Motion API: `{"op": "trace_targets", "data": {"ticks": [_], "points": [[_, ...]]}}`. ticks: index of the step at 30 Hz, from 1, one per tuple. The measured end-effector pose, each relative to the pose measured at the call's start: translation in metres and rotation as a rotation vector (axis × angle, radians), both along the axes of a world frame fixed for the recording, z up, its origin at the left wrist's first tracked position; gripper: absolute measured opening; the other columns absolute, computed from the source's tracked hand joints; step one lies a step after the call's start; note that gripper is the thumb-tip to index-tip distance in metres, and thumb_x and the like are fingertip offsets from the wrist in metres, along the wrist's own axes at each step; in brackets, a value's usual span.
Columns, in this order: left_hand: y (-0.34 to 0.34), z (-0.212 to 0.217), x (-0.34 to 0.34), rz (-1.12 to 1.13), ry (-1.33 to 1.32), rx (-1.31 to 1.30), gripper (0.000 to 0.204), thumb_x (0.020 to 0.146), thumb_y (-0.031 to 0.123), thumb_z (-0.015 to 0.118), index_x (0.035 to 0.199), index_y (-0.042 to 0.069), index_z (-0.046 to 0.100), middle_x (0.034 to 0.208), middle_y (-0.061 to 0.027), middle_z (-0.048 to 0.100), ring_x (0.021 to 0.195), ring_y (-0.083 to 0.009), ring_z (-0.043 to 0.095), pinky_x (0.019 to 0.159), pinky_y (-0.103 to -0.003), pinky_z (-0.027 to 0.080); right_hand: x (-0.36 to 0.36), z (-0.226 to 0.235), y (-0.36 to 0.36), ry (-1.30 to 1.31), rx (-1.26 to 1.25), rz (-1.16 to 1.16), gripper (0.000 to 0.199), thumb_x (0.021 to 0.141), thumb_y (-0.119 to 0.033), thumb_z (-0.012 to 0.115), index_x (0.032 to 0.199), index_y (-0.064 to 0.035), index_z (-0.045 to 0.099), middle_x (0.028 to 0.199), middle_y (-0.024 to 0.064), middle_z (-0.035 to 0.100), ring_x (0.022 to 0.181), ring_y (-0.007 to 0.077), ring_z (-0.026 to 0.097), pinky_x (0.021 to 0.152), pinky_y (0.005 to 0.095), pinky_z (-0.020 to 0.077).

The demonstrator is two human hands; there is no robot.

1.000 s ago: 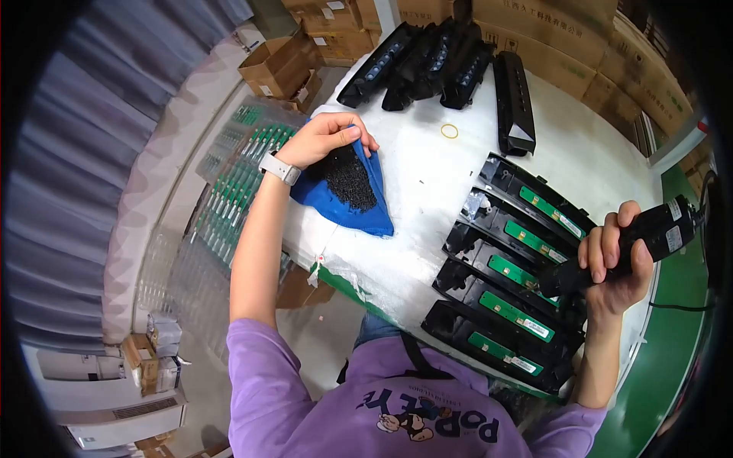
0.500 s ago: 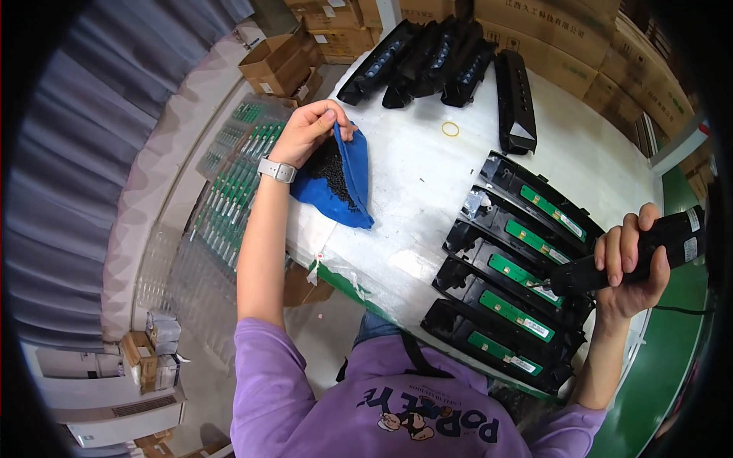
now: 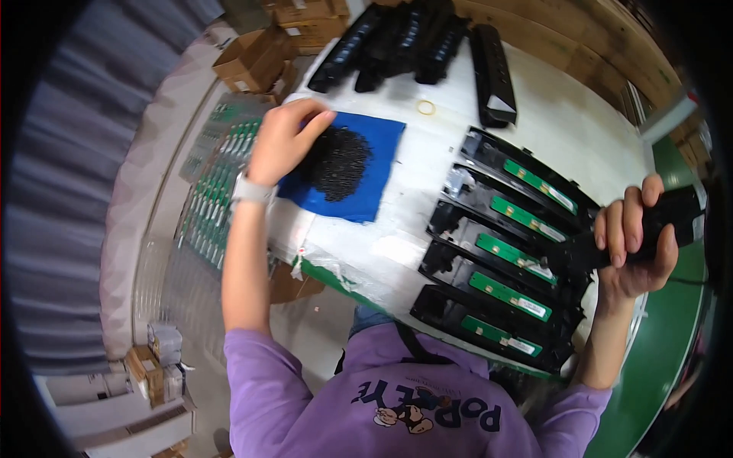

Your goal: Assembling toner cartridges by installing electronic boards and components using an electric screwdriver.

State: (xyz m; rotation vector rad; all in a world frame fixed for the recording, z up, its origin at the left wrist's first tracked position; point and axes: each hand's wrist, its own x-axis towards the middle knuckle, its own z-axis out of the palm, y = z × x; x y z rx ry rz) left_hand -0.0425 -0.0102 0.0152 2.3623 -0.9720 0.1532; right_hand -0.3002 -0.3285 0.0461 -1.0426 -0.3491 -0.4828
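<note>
My left hand (image 3: 284,141) is over the left edge of a blue cloth (image 3: 389,141), thumb stretched away from the fingers and nothing seen in its grasp. A heap of small black pieces, apparently screws (image 3: 340,164), lies on the spread cloth. Part of the heap is hidden by the hand. On the right, my right hand (image 3: 632,237) wraps round a black electric screwdriver (image 3: 578,254). Its front end points left, over a row of long black plastic housings (image 3: 447,256). Each housing carries a narrow green circuit board (image 3: 510,296).
More black housings (image 3: 412,46) lie at the table's far side, with a single one (image 3: 492,76) beside them. A yellow rubber band (image 3: 426,108) rests on the white tabletop (image 3: 382,256). Clear trays of green boards (image 3: 217,187) stand left of the table. Cardboard boxes (image 3: 256,61) are beyond.
The blue cloth, gathered up by my left hand before, now lies spread with the black pieces exposed. My left hand has let go of its edge. The screwdriver stays in my right hand.
</note>
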Motion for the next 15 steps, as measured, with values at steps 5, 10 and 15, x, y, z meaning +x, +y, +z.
{"op": "trace_targets", "data": {"ticks": [5,10,15], "points": [[0.008,0.000,-0.039,0.219,-0.175,0.423,0.041,0.067,0.039,0.074,0.079,0.001,0.063,0.075,-0.0127,0.060,0.068,-0.0292,0.060,0.057,-0.036,0.045,-0.002,0.011,-0.014,-0.035,-0.094,-0.017,0.042,0.087,-0.036,0.052,0.111,-0.0035,0.042,0.064,-0.0011,0.043,0.047,0.0100,0.043,0.056,0.0284,0.0384],[0.019,-0.018,-0.027,0.106,-0.069,0.226,0.020,0.073,0.010,0.070,0.074,-0.004,0.054,0.070,-0.0143,0.054,0.059,-0.0292,0.051,0.055,-0.036,0.040,-0.002,0.014,-0.012,0.037,-0.242,-0.141,0.041,0.083,-0.036,0.055,0.106,-0.0040,0.042,0.062,-0.0022,0.042,0.045,0.0087,0.042,0.054,0.0257,0.0387],[0.006,-0.017,-0.036,0.149,-0.084,0.178,0.013,0.078,0.006,0.064,0.075,-0.004,0.056,0.067,-0.0131,0.052,0.055,-0.0244,0.049,0.053,-0.033,0.039,0.000,0.006,-0.007,0.128,-0.400,-0.308,0.040,0.081,-0.033,0.055,0.106,-0.0040,0.042,0.061,-0.0008,0.043,0.043,0.0100,0.041,0.050,0.0271,0.0388]]}}
